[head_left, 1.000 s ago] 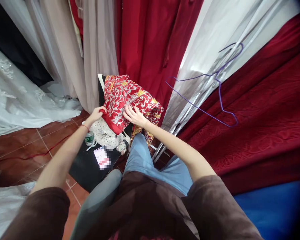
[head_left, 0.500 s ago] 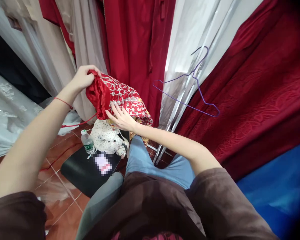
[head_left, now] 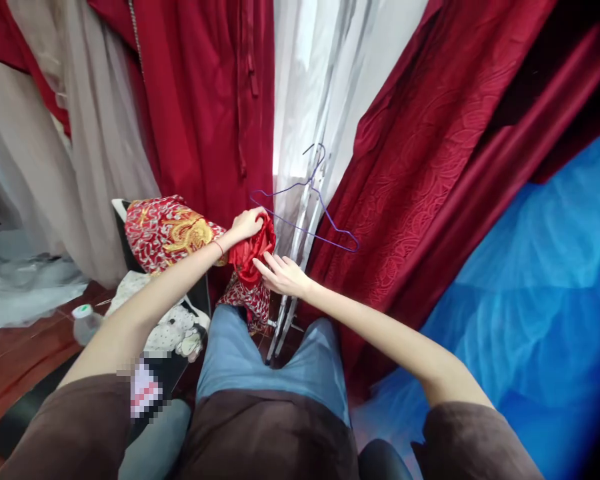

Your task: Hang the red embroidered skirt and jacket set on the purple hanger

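My left hand [head_left: 249,223] is closed on the edge of a red garment [head_left: 173,230] embroidered in silver and gold, holding it up close to a purple wire hanger [head_left: 307,220]. The garment's red lining hangs down from that grip, and the rest drapes over a chair back at the left. My right hand [head_left: 283,275] has its fingers stretched out, touching the hanging red fabric just below the left hand. The hanger hangs on a silver metal rack [head_left: 300,233] in front of pale fabric.
Dark red dresses [head_left: 420,167] and grey-beige gowns [head_left: 80,133] hang all around. Blue fabric [head_left: 530,287] fills the right. A white dotted bag [head_left: 173,327], a plastic bottle [head_left: 86,322] and a tagged card [head_left: 145,390] lie on a black seat at the lower left.
My left hand has carried the garment's edge rightward to the purple hanger. My right hand followed to the right beneath it. The view has turned right.
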The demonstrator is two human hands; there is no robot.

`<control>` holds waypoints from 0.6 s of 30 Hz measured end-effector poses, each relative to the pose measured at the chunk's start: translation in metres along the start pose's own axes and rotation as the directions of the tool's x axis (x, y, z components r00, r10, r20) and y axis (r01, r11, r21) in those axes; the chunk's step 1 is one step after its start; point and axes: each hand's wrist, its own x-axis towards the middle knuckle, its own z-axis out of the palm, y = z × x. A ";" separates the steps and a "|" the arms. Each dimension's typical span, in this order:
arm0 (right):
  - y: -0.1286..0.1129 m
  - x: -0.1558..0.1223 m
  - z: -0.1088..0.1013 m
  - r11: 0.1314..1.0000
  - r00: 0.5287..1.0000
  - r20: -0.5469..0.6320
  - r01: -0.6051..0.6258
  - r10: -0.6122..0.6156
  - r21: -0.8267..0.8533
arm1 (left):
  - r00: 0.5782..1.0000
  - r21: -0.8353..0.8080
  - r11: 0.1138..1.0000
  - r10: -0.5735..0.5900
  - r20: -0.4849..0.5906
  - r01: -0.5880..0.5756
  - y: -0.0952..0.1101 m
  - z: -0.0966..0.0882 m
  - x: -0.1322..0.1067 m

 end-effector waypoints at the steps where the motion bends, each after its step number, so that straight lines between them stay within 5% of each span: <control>1: 0.007 -0.007 -0.001 0.998 0.998 0.032 -0.058 0.058 -0.005 | 1.000 0.014 1.000 0.016 0.026 -0.016 0.002 0.011 0.001; 8: 0.042 -0.020 0.001 0.990 0.954 0.266 -0.122 0.136 -0.071 | 0.910 0.100 0.947 0.261 0.322 -0.307 -0.003 0.034 0.019; 14: 0.060 -0.034 0.003 1.000 0.927 0.374 0.011 -0.011 0.002 | 0.913 0.190 0.930 0.242 0.329 -0.316 -0.029 0.029 0.005; 18: 0.084 -0.044 -0.010 0.986 0.867 0.475 -0.163 0.154 -0.022 | 0.917 0.130 0.960 0.189 0.352 -0.248 -0.035 0.028 -0.003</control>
